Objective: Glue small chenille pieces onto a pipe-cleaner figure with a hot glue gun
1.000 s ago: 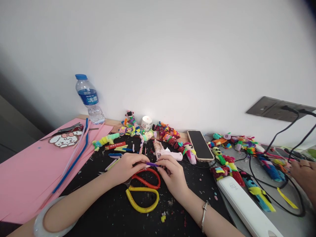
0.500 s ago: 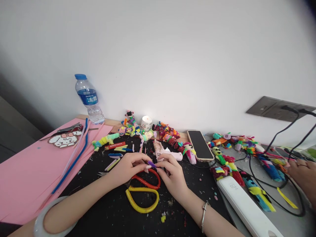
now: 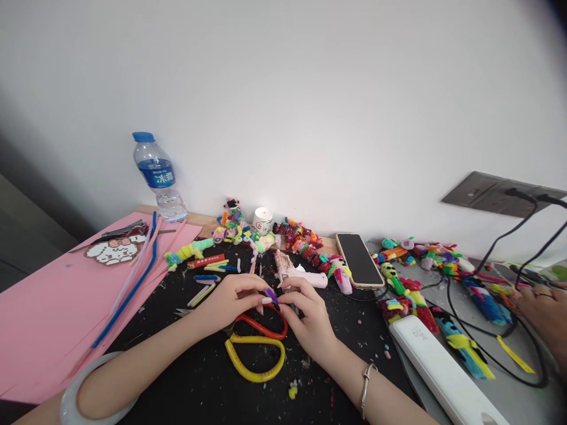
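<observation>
Between the fingertips of both hands is a short purple pipe cleaner piece (image 3: 271,295), partly hidden by the fingers. My left hand (image 3: 237,304) pinches it from the left, my right hand (image 3: 308,313) from the right. Just below them lie scissors (image 3: 257,358) with one red and one yellow handle loop; their blade tips poke out left of my left wrist. Cut pipe cleaner pieces (image 3: 204,293) in yellow, white and blue lie beyond my left hand, beside a red packet (image 3: 206,261). A pale pink tool (image 3: 305,275) rests behind my right hand.
A water bottle (image 3: 157,177) leans on the wall above pink sheets (image 3: 57,295) bearing long pipe cleaners (image 3: 128,295). A phone (image 3: 359,260), fuzzy dolls (image 3: 465,345), black cables (image 3: 487,248) and a white device (image 3: 443,366) are at right. Another person's hand (image 3: 543,313) is at the right edge.
The purple piece has turned slightly between my fingertips and shows a more downward slant. Both hands have otherwise stayed in place.
</observation>
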